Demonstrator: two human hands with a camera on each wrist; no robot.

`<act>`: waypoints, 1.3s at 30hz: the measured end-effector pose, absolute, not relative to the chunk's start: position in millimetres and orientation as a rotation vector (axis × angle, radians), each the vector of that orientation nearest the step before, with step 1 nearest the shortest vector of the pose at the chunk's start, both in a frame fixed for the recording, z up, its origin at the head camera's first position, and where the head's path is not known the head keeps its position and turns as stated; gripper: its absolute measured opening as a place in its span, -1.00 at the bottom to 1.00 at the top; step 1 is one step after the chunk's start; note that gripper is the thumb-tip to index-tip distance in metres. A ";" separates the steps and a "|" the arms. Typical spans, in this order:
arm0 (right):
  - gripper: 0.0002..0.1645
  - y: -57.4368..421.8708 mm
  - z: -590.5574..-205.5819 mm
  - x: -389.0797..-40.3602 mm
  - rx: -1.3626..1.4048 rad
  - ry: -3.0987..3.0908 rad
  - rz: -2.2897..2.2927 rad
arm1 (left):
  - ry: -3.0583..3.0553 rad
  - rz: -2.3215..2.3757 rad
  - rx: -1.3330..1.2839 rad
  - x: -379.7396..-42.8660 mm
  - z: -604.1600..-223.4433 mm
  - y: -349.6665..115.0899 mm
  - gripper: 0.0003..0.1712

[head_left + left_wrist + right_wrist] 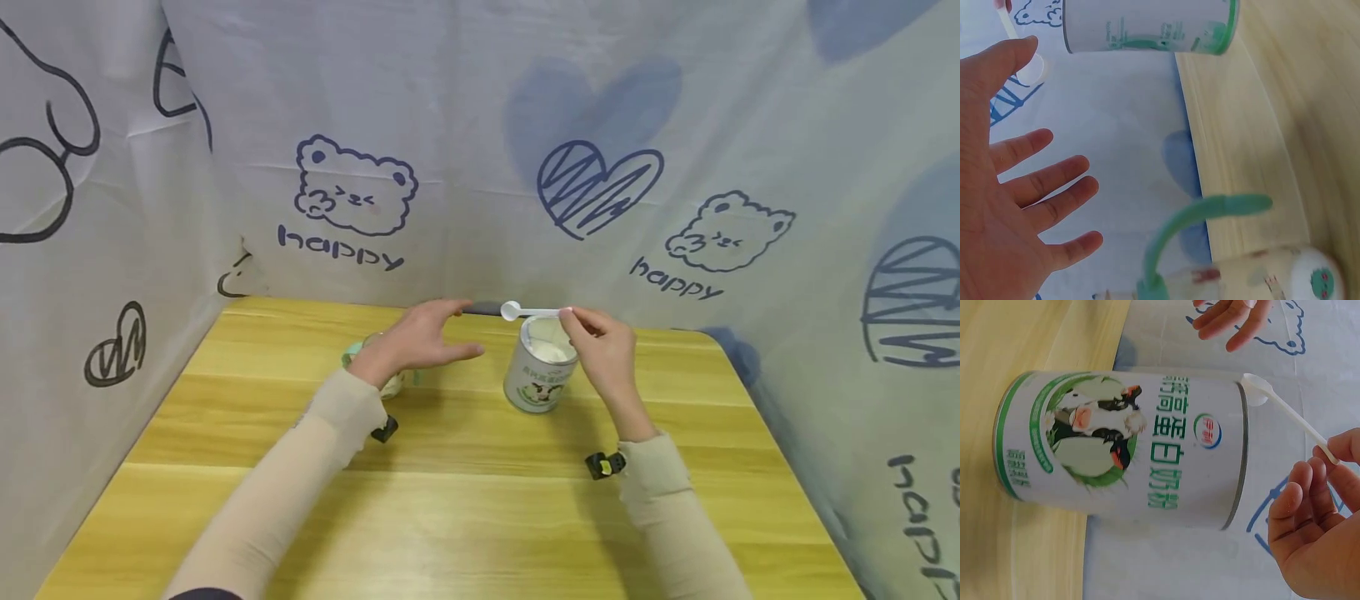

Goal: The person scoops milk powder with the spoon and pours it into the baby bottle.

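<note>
In the head view my right hand (606, 354) pinches the handle end of a white plastic scoop (511, 311) between thumb and fingertips. The scoop extends leftward over the rim of an open milk powder can (534, 387). Pale powder (549, 352) shows inside, and a cow is printed on the label. My left hand (423, 335) reaches out to the left of the can, fingers spread, holding nothing. Partly hidden under that wrist is a cup (393, 386). The left wrist view gives its patterned side (1247, 275) and a curved green handle (1175, 228).
A wooden table (450, 517) carries the can and the cup. Behind it hangs a pale cloth (465, 167) with blue drawings, and cloth also drops along both sides. A dark grey strip (486, 308) shows at the table's back edge, between the hands.
</note>
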State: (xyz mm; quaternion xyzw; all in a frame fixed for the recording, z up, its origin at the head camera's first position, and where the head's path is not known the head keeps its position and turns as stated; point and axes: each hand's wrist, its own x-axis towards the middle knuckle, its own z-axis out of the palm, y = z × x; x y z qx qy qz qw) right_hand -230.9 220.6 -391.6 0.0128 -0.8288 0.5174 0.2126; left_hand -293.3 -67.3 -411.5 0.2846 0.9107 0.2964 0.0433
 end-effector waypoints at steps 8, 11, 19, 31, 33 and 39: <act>-0.64 233.0 -391.7 -225.5 -0.031 -2.305 1.406 | 2.759 0.934 0.919 -295.6 -413.3 -50.6 0.02; -0.64 238.1 -392.3 -223.7 -0.056 -2.299 1.410 | 2.748 0.947 0.936 -295.2 -413.7 -44.4 0.02; -0.69 248.9 -397.6 -218.9 -0.042 -2.257 1.411 | 2.730 0.932 0.961 -295.3 -413.5 -29.7 0.04; -0.73 260.3 -408.9 -215.0 -0.069 -2.287 1.330 | 2.701 0.936 0.990 -298.3 -419.2 -12.4 0.05; -0.74 262.1 -410.5 -214.1 -0.074 -2.298 1.318 | 2.688 0.948 0.994 -298.3 -419.5 -8.9 0.06; -0.74 264.2 -416.5 -213.1 -0.095 -2.318 1.289 | 2.658 0.955 0.994 -297.7 -420.1 -2.8 0.06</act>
